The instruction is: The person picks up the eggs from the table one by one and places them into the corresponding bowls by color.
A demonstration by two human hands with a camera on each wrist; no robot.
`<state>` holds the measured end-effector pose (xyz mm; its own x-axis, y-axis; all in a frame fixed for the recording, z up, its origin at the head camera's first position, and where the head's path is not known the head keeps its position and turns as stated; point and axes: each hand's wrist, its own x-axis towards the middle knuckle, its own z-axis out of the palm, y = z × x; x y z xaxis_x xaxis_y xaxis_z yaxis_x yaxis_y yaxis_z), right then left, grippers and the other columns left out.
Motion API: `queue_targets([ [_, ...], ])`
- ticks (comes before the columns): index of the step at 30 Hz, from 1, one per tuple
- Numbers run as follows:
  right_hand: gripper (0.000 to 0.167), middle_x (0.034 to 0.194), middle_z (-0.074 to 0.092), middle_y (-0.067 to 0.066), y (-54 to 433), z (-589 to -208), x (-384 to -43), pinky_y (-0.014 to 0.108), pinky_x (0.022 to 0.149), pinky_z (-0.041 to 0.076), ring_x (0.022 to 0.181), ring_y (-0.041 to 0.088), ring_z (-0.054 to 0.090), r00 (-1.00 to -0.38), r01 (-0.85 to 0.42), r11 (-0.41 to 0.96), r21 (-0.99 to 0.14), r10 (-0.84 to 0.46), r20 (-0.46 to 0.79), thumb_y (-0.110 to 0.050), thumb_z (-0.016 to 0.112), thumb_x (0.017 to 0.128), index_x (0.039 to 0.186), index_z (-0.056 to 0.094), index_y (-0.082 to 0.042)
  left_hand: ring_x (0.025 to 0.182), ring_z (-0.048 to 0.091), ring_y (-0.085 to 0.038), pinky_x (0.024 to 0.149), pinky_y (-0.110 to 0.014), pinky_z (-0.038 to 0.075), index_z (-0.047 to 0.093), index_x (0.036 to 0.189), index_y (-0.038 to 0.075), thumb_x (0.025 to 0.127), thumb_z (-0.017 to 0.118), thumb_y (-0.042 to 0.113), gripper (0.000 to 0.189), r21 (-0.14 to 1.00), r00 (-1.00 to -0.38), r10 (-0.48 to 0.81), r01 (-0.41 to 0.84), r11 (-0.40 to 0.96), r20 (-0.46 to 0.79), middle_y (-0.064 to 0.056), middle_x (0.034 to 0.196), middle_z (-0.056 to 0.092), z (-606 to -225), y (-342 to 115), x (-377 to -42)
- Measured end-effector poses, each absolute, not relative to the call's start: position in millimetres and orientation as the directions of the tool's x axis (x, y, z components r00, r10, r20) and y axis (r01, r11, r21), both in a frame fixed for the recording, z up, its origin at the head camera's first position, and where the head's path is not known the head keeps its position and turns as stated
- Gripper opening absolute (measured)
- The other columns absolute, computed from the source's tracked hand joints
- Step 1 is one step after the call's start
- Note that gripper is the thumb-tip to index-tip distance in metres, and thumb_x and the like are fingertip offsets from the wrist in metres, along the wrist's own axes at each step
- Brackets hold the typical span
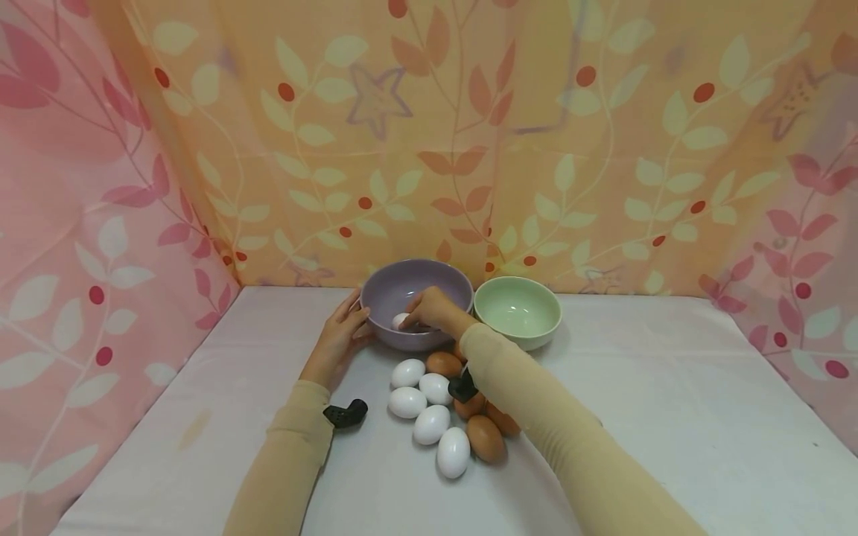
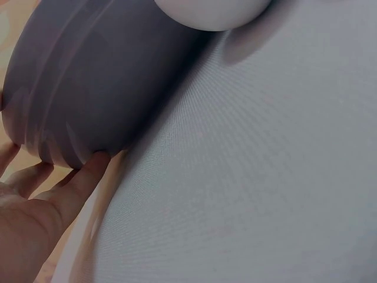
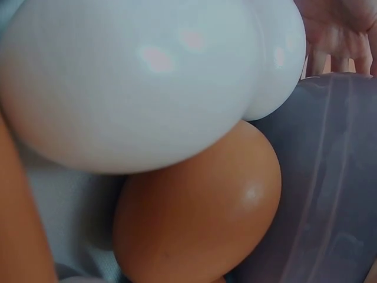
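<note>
My right hand (image 1: 436,307) reaches into the purple bowl (image 1: 417,277) and pinches a white egg (image 1: 400,321) low inside it, near the front wall. Against the bowl's left outer side rests my left hand (image 1: 338,333), fingers extended along the wall. The left wrist view shows those fingertips (image 2: 100,158) touching the lower bowl. In front of the bowl lie several white eggs (image 1: 407,403) and, beside them, several brown eggs (image 1: 485,438), partly hidden by the right forearm. A white egg (image 3: 135,76) and a brown egg (image 3: 200,212) fill the right wrist view; the right hand is out of it.
A smaller light green bowl (image 1: 519,309) stands just right of the purple one, with nothing in it. White cloth covers the table (image 1: 670,387). Behind hangs a patterned curtain (image 1: 429,149), close to both bowls.
</note>
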<state>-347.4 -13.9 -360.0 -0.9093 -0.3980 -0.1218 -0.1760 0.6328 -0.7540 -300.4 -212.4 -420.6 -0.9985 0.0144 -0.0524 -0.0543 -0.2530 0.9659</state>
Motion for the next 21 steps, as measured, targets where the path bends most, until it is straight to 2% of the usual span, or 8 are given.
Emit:
queue_targets([
  [5,0.029,0.097,0.076,0.011,-13.4,-359.7,-347.0,0.013,0.059,0.043,0.064,0.005,0.054,-0.908,-0.176,0.626,-0.76,-0.401,-0.12,-0.009,0.085,0.076,0.101,0.077,0.002,0.145,0.036,-0.029,0.116,-0.053,0.034,0.022,0.16,0.022,0.104,0.052,0.016,0.064,0.964,-0.999,0.012,-0.049,-0.26,-0.047,-0.005,0.167,0.021,-419.9,-211.5,-300.2],
  [15,0.029,0.069,0.063,-0.006,-14.8,-359.3,-346.6,0.012,0.055,0.04,0.057,0.003,0.05,-0.91,-0.184,0.629,-0.755,-0.399,-0.11,-0.008,0.086,0.074,0.098,0.077,0.003,0.144,0.037,-0.03,0.116,-0.054,0.034,0.022,0.16,0.023,0.104,0.051,0.016,0.063,0.964,-0.999,0.016,-0.05,-0.26,-0.048,-0.004,0.167,0.021,-420.3,-212.1,-299.6],
  [18,0.029,0.068,0.065,-0.004,-15.1,-359.8,-346.6,0.012,0.054,0.039,0.056,0.002,0.05,-0.914,-0.182,0.631,-0.754,-0.392,-0.107,-0.008,0.086,0.072,0.098,0.077,0.003,0.145,0.036,-0.03,0.116,-0.053,0.034,0.022,0.16,0.023,0.104,0.05,0.015,0.063,0.966,-0.999,0.015,-0.051,-0.254,-0.049,-0.004,0.167,0.021,-419.9,-211.9,-298.9],
  [21,0.031,0.076,0.069,0.0,-14.4,-359.7,-346.2,0.012,0.055,0.04,0.057,0.003,0.051,-0.918,-0.174,0.632,-0.755,-0.382,-0.108,-0.008,0.086,0.072,0.099,0.077,0.003,0.145,0.036,-0.03,0.116,-0.053,0.034,0.023,0.16,0.024,0.104,0.051,0.016,0.063,0.965,-0.999,0.007,-0.053,-0.255,-0.053,-0.004,0.167,0.021,-420.1,-211.6,-298.6],
])
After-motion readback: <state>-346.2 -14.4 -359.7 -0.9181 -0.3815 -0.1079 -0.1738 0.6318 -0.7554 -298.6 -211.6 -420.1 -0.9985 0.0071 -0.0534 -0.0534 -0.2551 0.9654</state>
